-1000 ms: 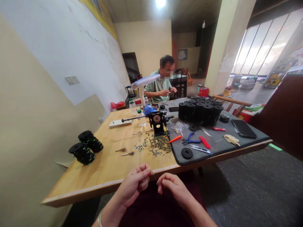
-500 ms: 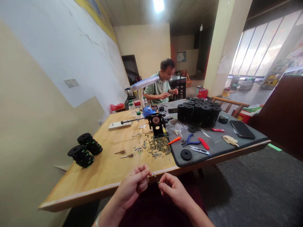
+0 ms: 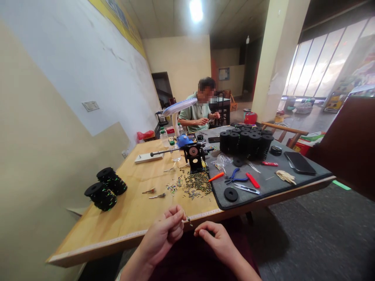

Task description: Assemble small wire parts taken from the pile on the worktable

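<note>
Since half a second ago my right hand (image 3: 218, 244) has slipped down and away from the piece; its fingers curl close together, with nothing visible between them. My left hand (image 3: 164, 234) pinches a thin dark sliver (image 3: 190, 222) between thumb and forefinger, just below the near edge of the wooden table (image 3: 131, 210). It is tiny, its detail blurred. Its long axis slants from the left fingertips down toward the right hand.
</note>
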`<control>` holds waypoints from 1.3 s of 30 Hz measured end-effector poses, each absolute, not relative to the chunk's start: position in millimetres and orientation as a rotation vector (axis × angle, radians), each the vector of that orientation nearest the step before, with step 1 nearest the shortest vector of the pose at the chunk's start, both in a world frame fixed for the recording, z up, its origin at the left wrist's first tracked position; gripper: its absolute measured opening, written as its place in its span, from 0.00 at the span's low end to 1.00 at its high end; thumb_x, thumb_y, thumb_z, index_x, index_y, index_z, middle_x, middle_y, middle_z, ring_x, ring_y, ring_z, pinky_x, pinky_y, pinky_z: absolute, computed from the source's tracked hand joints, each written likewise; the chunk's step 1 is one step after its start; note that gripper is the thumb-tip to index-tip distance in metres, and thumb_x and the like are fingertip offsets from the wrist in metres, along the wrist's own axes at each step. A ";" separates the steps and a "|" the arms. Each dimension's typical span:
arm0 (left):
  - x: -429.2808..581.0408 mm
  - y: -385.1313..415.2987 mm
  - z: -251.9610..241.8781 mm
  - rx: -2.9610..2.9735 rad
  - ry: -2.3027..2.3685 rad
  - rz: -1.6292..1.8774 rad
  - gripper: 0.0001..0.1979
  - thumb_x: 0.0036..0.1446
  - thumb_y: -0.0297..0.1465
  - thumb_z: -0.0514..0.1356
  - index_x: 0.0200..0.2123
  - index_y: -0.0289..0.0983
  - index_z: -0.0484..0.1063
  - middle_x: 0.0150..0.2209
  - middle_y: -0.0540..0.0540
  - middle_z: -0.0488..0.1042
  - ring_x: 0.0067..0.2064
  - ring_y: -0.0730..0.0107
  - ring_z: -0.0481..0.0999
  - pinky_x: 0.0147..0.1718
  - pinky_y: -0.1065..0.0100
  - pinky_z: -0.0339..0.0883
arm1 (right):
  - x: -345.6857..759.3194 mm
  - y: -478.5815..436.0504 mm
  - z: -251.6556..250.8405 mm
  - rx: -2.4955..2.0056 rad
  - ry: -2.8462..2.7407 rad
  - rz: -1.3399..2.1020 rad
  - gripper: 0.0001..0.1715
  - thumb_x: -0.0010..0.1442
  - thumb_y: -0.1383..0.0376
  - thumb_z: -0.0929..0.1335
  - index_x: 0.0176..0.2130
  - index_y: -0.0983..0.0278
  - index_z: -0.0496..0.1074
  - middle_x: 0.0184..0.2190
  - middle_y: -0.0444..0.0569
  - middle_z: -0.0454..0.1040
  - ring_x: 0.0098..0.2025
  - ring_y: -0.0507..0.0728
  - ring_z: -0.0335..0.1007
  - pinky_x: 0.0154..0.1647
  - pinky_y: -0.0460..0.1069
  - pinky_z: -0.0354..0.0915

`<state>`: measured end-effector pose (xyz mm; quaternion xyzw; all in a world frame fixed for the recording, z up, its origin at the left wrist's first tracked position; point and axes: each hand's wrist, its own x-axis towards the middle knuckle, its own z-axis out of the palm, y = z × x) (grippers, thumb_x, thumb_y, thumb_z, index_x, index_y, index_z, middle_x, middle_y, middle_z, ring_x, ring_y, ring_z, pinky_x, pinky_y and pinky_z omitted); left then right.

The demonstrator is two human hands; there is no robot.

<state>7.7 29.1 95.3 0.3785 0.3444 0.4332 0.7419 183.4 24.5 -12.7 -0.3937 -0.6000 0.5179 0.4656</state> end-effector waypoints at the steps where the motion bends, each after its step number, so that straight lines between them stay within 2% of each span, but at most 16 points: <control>1: 7.6 28.9 96.5 0.833 0.751 0.949 0.16 0.46 0.38 0.67 0.24 0.34 0.66 0.13 0.62 0.45 0.15 0.87 0.39 0.15 0.77 0.36 | 184.0 24.7 -9.8 -0.957 -1.483 1.259 0.13 0.59 0.58 0.67 0.34 0.64 0.77 0.32 0.51 0.80 0.37 0.60 0.73 0.43 0.53 0.65; 4: 7.0 29.3 99.0 0.836 0.742 0.939 0.16 0.46 0.38 0.68 0.24 0.34 0.66 0.13 0.62 0.46 0.15 0.87 0.40 0.15 0.77 0.36 | 184.5 25.6 1.0 -0.917 -1.509 1.201 0.13 0.58 0.59 0.68 0.42 0.62 0.76 0.38 0.52 0.79 0.42 0.61 0.73 0.47 0.56 0.64; 6: 6.6 30.1 99.4 0.827 0.740 0.939 0.16 0.46 0.38 0.68 0.24 0.34 0.66 0.13 0.63 0.46 0.14 0.87 0.39 0.15 0.77 0.36 | 182.8 26.7 8.4 -0.923 -1.532 1.146 0.14 0.57 0.60 0.69 0.43 0.62 0.75 0.38 0.52 0.79 0.42 0.61 0.73 0.47 0.55 0.64; 10: 7.1 31.2 99.5 0.821 0.750 0.950 0.16 0.46 0.38 0.68 0.24 0.34 0.65 0.13 0.63 0.46 0.14 0.87 0.39 0.15 0.77 0.36 | 175.2 28.6 19.6 -0.952 -1.596 1.072 0.12 0.56 0.61 0.70 0.41 0.62 0.76 0.36 0.51 0.79 0.39 0.60 0.72 0.44 0.53 0.64; 12: 7.9 30.8 99.9 0.822 0.749 0.944 0.17 0.46 0.38 0.68 0.24 0.35 0.64 0.13 0.63 0.45 0.15 0.86 0.39 0.15 0.77 0.36 | 171.3 29.2 22.6 -0.955 -1.607 1.053 0.09 0.56 0.61 0.69 0.36 0.62 0.77 0.33 0.49 0.79 0.37 0.59 0.72 0.41 0.51 0.64; 17: 8.7 29.4 101.4 0.816 0.735 0.938 0.18 0.45 0.38 0.68 0.23 0.35 0.63 0.13 0.63 0.45 0.15 0.86 0.39 0.15 0.77 0.36 | 167.1 29.3 24.5 -0.924 -1.575 1.065 0.15 0.59 0.58 0.67 0.26 0.63 0.77 0.25 0.47 0.77 0.30 0.56 0.71 0.36 0.49 0.63; 23: 7.4 30.3 100.7 0.786 0.707 0.944 0.15 0.47 0.36 0.67 0.23 0.34 0.65 0.13 0.62 0.46 0.14 0.87 0.39 0.15 0.77 0.36 | 165.8 28.8 24.7 -0.911 -1.497 1.159 0.11 0.57 0.59 0.68 0.32 0.63 0.74 0.26 0.48 0.78 0.31 0.56 0.72 0.36 0.49 0.65; 29: 8.9 29.5 99.2 0.772 0.674 0.937 0.16 0.47 0.36 0.67 0.23 0.34 0.64 0.13 0.62 0.47 0.15 0.87 0.40 0.14 0.78 0.36 | 160.4 31.4 19.2 -0.902 -1.385 1.230 0.09 0.54 0.61 0.70 0.30 0.63 0.67 0.22 0.45 0.75 0.26 0.55 0.71 0.32 0.49 0.64; 35: 10.0 28.1 99.8 0.769 0.662 0.936 0.16 0.47 0.35 0.67 0.23 0.35 0.64 0.13 0.62 0.47 0.14 0.87 0.40 0.14 0.78 0.37 | 161.5 30.7 17.4 -0.888 -1.471 1.210 0.11 0.55 0.60 0.69 0.37 0.65 0.73 0.19 0.43 0.74 0.25 0.54 0.69 0.33 0.49 0.63; 39: 10.3 29.7 98.5 0.767 0.649 0.932 0.15 0.48 0.35 0.67 0.23 0.34 0.64 0.13 0.62 0.47 0.14 0.87 0.40 0.14 0.78 0.37 | 162.3 31.5 17.2 -0.867 -1.463 1.233 0.12 0.56 0.59 0.68 0.34 0.66 0.75 0.19 0.44 0.73 0.24 0.53 0.67 0.32 0.48 0.63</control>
